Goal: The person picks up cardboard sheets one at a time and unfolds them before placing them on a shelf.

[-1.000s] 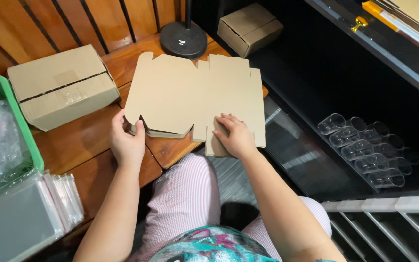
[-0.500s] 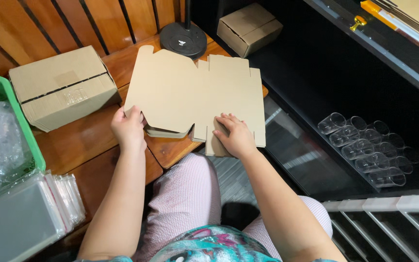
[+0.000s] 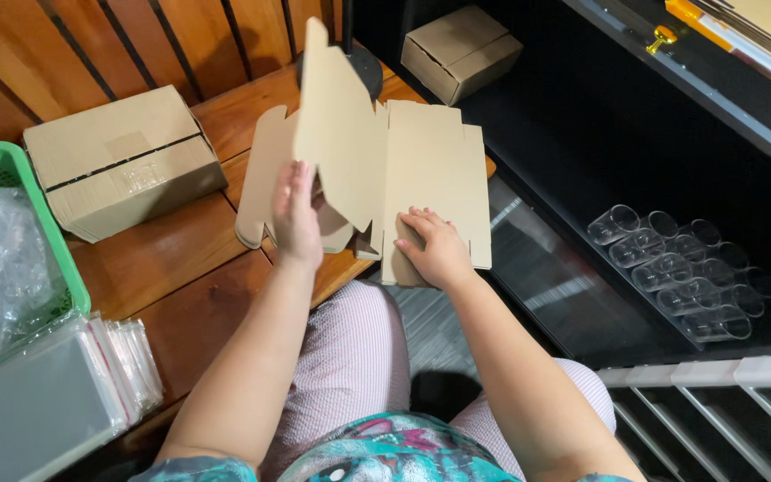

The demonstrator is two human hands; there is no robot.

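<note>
Both hands on flat cardboard blank [image 3: 421,170]; left hand [image 3: 296,214] grasps raised panel (right hand [image 3: 435,250] pressing, released).

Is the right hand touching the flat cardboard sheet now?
Touching. The head view shows the right hand lying palm down on the near right panel of the flat cardboard sheet, no gap.

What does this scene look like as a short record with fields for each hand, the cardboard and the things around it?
left hand: lifts one panel of the flat brown cardboard box blank upright
right hand: presses flat on the blank's near right part
surface: wooden table
left of blank: closed brown cardboard box, green plastic basket, stack of clear plastic bags
right: clear plastic cups on a dark shelf
</note>
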